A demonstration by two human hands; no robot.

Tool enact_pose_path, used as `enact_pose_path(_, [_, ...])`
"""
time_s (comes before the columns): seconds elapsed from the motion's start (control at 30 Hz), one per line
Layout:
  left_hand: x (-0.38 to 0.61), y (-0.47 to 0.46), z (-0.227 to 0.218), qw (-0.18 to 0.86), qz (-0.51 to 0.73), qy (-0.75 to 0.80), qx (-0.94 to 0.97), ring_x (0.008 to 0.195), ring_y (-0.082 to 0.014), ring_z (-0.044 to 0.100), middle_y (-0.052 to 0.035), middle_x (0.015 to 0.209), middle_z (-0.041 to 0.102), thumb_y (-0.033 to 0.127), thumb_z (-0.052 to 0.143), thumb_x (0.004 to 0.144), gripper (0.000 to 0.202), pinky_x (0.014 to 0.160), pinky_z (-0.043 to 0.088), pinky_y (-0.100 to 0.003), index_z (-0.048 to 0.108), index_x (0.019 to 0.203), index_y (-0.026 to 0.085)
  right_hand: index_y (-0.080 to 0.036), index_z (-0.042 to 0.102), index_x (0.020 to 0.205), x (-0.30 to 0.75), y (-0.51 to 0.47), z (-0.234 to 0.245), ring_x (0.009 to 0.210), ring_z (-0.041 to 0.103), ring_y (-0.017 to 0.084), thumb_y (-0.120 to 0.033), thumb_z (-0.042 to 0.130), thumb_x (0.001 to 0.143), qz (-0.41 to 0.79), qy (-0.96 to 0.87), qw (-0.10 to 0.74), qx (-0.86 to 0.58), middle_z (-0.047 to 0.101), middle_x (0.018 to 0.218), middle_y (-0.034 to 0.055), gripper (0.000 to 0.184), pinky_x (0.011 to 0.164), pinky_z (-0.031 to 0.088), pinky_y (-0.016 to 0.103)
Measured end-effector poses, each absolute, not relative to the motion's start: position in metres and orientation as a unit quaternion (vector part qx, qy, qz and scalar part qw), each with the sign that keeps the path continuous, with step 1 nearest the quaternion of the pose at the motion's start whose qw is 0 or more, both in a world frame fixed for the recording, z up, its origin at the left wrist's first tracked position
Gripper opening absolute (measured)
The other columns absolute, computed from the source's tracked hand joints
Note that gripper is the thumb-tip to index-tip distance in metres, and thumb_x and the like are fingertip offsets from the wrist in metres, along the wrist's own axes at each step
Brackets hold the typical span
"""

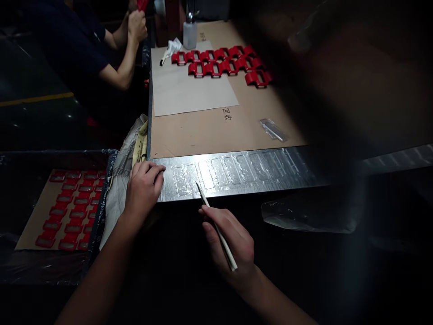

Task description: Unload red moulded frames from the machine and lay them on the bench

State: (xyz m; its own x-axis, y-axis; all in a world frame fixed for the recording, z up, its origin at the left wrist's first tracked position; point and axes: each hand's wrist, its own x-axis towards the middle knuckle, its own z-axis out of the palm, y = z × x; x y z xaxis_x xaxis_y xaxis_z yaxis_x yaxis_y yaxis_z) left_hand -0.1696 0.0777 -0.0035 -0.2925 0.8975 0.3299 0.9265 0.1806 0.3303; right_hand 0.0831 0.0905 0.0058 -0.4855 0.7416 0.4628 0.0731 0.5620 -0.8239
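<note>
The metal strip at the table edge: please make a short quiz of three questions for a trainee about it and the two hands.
1. True or false: the left hand rests on the end of the metal strip.
2. What does the right hand hold? A) white stick-like tool B) bottle C) red part
3. Where do the loose red parts lie: on the far side of the table, or on the strip?

Key: 1 true; 2 A; 3 the far side of the table.
</note>
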Motion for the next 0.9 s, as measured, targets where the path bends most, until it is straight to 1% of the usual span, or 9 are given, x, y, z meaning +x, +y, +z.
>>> enact_pose_path(0.13, [-0.166, 0.078, 0.0, 0.071, -0.17, -0.75, -0.635, 0.098, -0.0275, 0.061, -0.0069, 0.102, 0.069, 0.022, 0.052, 0.101, 0.02, 0.088, 0.05, -0.041, 0.07, 0.11, 0.019, -0.019, 0.064, 0.133, 0.088, 0.088, 0.003, 0.098, 0.072, 0.024, -0.001, 0.059, 0.092, 0.382, -0.762, 0.453, -0.261, 0.073, 0.114, 0.0118, 0.045, 0.082, 0.063, 0.04])
enact_pose_path(0.27, [-0.161, 0.072, 0.004, 0.079, -0.153, -0.748, -0.641, 0.098, -0.0269, 0.063, -0.0059, 0.104, 0.071, 0.02, 0.052, 0.101, 0.018, 0.085, 0.05, -0.04, 0.068, 0.11, 0.021, -0.019, 0.063, 0.135, 0.097, 0.088, 0.002, 0.102, 0.071, 0.024, 0.002, 0.059, 0.092, 0.378, -0.754, 0.468, -0.263, 0.072, 0.116, 0.0118, 0.048, 0.083, 0.062, 0.04])
enact_pose_path(0.4, [-0.154, 0.057, 0.002, 0.063, -0.166, -0.75, -0.637, 0.107, -0.0257, 0.062, -0.0047, 0.115, 0.07, 0.017, 0.055, 0.099, 0.015, 0.092, 0.051, -0.039, 0.065, 0.108, 0.022, -0.017, 0.063, 0.135, 0.11, 0.092, -0.001, 0.103, 0.07, 0.023, 0.004, 0.06, 0.091, 0.381, -0.746, 0.479, -0.263, 0.071, 0.116, 0.0122, 0.049, 0.083, 0.062, 0.038])
enact_pose_path(0.5, [-0.147, 0.046, -0.004, 0.082, -0.187, -0.746, -0.634, 0.11, -0.0253, 0.062, -0.0057, 0.119, 0.069, 0.015, 0.057, 0.098, 0.013, 0.096, 0.051, -0.041, 0.065, 0.104, 0.022, -0.017, 0.064, 0.134, 0.12, 0.094, -0.007, 0.105, 0.069, 0.024, 0.004, 0.06, 0.091, 0.383, -0.741, 0.483, -0.268, 0.071, 0.116, 0.0123, 0.048, 0.084, 0.062, 0.039])
enact_pose_path(0.53, [-0.144, 0.044, -0.006, 0.095, -0.194, -0.746, -0.63, 0.107, -0.025, 0.062, -0.006, 0.116, 0.069, 0.014, 0.058, 0.097, 0.011, 0.094, 0.051, -0.041, 0.064, 0.101, 0.022, -0.018, 0.064, 0.134, 0.122, 0.094, -0.009, 0.105, 0.069, 0.024, 0.004, 0.06, 0.091, 0.386, -0.738, 0.485, -0.268, 0.071, 0.116, 0.0123, 0.048, 0.084, 0.062, 0.04])
enact_pose_path(0.63, [-0.138, 0.042, -0.012, 0.134, -0.195, -0.758, -0.608, 0.093, -0.0248, 0.06, -0.0058, 0.097, 0.069, 0.012, 0.056, 0.095, 0.012, 0.082, 0.05, -0.039, 0.061, 0.09, 0.022, -0.018, 0.064, 0.136, 0.129, 0.093, -0.015, 0.109, 0.069, 0.025, 0.004, 0.059, 0.092, 0.403, -0.726, 0.488, -0.27, 0.07, 0.119, 0.0128, 0.049, 0.087, 0.063, 0.041])
enact_pose_path(0.7, [-0.137, 0.044, -0.015, 0.149, -0.187, -0.768, -0.594, 0.087, -0.025, 0.057, -0.0053, 0.087, 0.065, 0.011, 0.054, 0.094, 0.016, 0.077, 0.047, -0.039, 0.059, 0.085, 0.023, -0.018, 0.061, 0.141, 0.132, 0.09, -0.017, 0.106, 0.071, 0.024, 0.003, 0.056, 0.094, 0.423, -0.706, 0.493, -0.28, 0.068, 0.129, 0.0145, 0.052, 0.085, 0.064, 0.039])
enact_pose_path(0.8, [-0.136, 0.049, -0.02, 0.164, -0.184, -0.773, -0.584, 0.078, -0.0241, 0.052, -0.0048, 0.077, 0.059, 0.008, 0.05, 0.09, 0.02, 0.072, 0.041, -0.038, 0.052, 0.077, 0.022, -0.021, 0.056, 0.147, 0.132, 0.084, -0.016, 0.098, 0.073, 0.02, -0.001, 0.049, 0.099, 0.48, -0.652, 0.511, -0.289, 0.061, 0.142, 0.0161, 0.052, 0.078, 0.065, 0.035])
enact_pose_path(0.9, [-0.136, 0.053, -0.028, 0.171, -0.205, -0.769, -0.581, 0.072, -0.022, 0.048, -0.0036, 0.072, 0.053, 0.005, 0.047, 0.086, 0.021, 0.069, 0.036, -0.037, 0.047, 0.073, 0.022, -0.024, 0.062, 0.134, 0.117, 0.082, -0.018, 0.11, 0.072, 0.022, -0.006, 0.051, 0.1, 0.538, -0.614, 0.501, -0.287, 0.063, 0.139, 0.0131, 0.04, 0.08, 0.064, 0.033])
